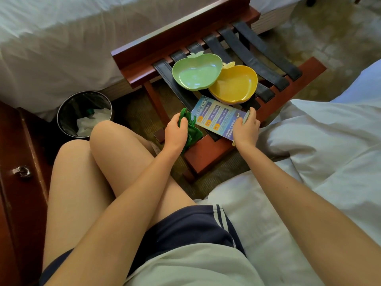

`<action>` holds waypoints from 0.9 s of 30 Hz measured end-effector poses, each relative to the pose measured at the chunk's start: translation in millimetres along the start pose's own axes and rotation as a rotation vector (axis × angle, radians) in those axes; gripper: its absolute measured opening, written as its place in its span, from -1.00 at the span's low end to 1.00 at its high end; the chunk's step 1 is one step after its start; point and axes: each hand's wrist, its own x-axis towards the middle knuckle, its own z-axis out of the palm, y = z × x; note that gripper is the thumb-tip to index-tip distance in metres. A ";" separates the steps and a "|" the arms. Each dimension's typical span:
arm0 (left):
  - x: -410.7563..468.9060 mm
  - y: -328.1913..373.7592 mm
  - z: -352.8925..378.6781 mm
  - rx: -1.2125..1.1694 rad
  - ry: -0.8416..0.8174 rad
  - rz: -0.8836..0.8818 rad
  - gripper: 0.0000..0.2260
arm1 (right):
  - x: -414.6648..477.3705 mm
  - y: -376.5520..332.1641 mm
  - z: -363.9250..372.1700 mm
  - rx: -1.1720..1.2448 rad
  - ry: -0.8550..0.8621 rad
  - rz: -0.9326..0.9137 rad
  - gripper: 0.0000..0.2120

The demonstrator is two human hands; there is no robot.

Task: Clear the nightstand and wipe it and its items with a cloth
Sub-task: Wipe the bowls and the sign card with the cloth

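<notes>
Now the left hand [177, 132] grips a green cloth [195, 134], with the fingers curled round its bunched folds. The cloth touches the 9 o'clock end of a blue leaflet [216, 117]. The right hand [246, 129] holds the leaflet at its 3 o'clock end, the fingers bent over that edge. The leaflet lies flat on the black straps of a wooden luggage rack [206, 155], near the rack's front rail.

At 12 o'clock from the leaflet stand two apple-shaped dishes on the same straps. The green dish [195, 74] overlaps the rim of the yellow dish [235, 84] and sits at 10 o'clock from it.

A dark bin [58, 114] with white paper inside is on the floor at 9 o'clock from the left hand. The nightstand [18, 141] shows only partly at the frame's 9 o'clock edge. The person sits on a white bed [309, 141] with the legs crossed.
</notes>
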 end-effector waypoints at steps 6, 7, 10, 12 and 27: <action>-2.3 1.0 -1.6 0.003 -0.009 0.002 -0.71 | -3.7 0.3 -1.4 0.004 0.024 -0.024 -0.49; -2.9 1.4 -1.9 -0.005 -0.009 0.003 -0.71 | -6.4 -1.4 -1.4 -0.033 0.052 -0.033 -0.49; -5.3 2.6 -2.6 -0.030 -0.002 0.008 -0.72 | -20.0 -9.9 -2.7 -0.134 0.157 -0.123 -0.49; -7.6 7.7 -4.1 -0.023 -0.025 0.018 -0.73 | -30.7 -15.9 -1.3 -0.156 0.169 -0.218 -0.51; -10.2 72.4 -118.9 -0.393 0.129 -0.079 -0.72 | -113.8 -164.5 33.6 0.543 -0.817 -0.365 -0.80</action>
